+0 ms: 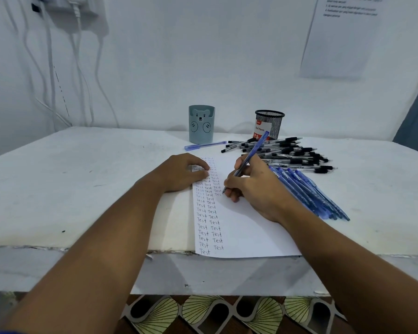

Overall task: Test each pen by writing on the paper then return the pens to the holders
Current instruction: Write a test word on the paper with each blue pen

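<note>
The right hand (253, 186) pinches a blue pen (247, 162), tip on the paper (246, 227) beside columns of "Test". The left hand (179, 173) presses the paper's left edge, fingers loosely curled. Beyond the paper stand a bear pen holder (201, 124) and a mesh pen holder (269, 125).

The left hand (184, 172) covers the upper left of the paper (246, 227), hiding some of the written words there. The printed sheet (343, 37) on the wall is cut off by the top edge — its text too blurred to read. The right hand (253, 186) hides the blue pen (251, 154) along its lower barrel — only the tip shows.
</note>
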Available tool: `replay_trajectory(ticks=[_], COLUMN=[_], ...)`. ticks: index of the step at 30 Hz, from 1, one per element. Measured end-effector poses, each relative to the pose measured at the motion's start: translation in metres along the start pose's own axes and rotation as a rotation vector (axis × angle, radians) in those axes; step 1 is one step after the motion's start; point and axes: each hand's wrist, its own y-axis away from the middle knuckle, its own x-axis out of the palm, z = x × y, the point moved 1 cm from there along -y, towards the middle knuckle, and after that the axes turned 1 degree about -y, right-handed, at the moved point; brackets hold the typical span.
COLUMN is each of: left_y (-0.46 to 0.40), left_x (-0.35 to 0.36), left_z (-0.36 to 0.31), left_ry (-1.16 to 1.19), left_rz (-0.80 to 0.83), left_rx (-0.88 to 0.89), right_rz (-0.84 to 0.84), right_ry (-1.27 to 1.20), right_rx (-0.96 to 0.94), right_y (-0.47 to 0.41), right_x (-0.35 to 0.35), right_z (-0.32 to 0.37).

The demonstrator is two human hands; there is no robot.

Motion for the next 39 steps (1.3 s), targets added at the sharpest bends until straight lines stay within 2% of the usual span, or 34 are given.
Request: replay_trajectory(ticks=[6,14,19,23,29,35,39], left_y=[0.001,0.001,0.001,0.001,0.0,0.001,0.002], left_x=[0.0,0.0,0.0,-0.001,-0.001,0.0,0.0], left_z=[-0.001,0.0,-0.002,-0.002,-0.001,0.0,-0.002], left_ry=[-0.015,-0.001,-0.019,-0.014,-0.005,0.014,0.002], left_rz=[0.003,0.001,0.008,0.006,0.006,0.004,-0.003], left_rx=[0.005,-0.003,0.0,-0.011,-0.012,-0.02,-0.01], right_rz=[-0.001,0.0,-0.009,-0.036,-0.15,-0.311,-0.346], right_ry=[0.133,-0.033,0.17,-0.053,-0.291,-0.109,-0.079], right_rx=[-0.027,0.045,-0.03,0.018,0.026,-0.042,-0.052], right_y=[0.002,0.0,0.002,0.001,0.001,0.002,0.0], right_x=[0.002,0.0,0.003,0.0,0.001,-0.002,-0.001], right_z=[0.002,0.001,0.002,0.002,0.009,0.008,0.006])
